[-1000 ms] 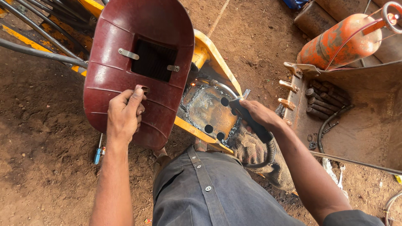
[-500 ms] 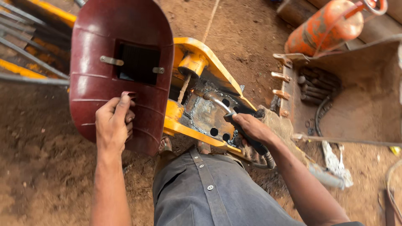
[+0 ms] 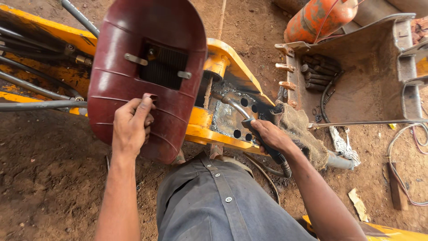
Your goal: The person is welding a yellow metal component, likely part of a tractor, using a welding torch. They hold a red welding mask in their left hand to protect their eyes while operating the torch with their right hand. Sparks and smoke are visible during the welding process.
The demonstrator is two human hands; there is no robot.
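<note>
Since half a second before, the shield (image 3: 147, 76) had tilted toward twelve o'clock. Left hand (image 3: 130, 127) clamped its rigid, light handle; right hand (image 3: 272, 136) gripped the stiff torch (image 3: 249, 125) at three o'clock.

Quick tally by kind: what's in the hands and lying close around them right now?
Welding shield: 1, in left hand
Welding torch: 1, in right hand
Yellow arm: 1
Burlap rag: 1
Digger bucket: 1
Orange cylinder: 1
Total: 6
</note>
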